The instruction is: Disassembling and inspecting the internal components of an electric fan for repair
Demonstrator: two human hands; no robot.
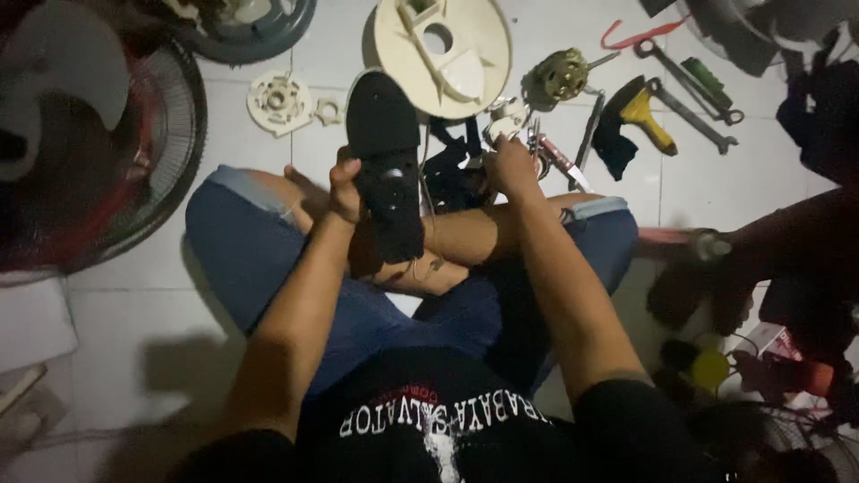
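I sit cross-legged on a white tiled floor. My left hand (344, 188) grips the side of a long black plastic housing (385, 152) held upright over my legs. My right hand (510, 165) is closed on a small white part with wires (506, 116) just right of the housing. Thin wires hang from the housing down to my shin. What lies inside the housing is too dark to tell.
A cream round fan base (443, 45) lies ahead, with a small motor (562, 76), a white gear piece (279, 100), a yellow-handled brush (640, 112) and wrenches (689, 98) around it. A fan guard (98, 143) stands at the left. Dark clutter fills the right.
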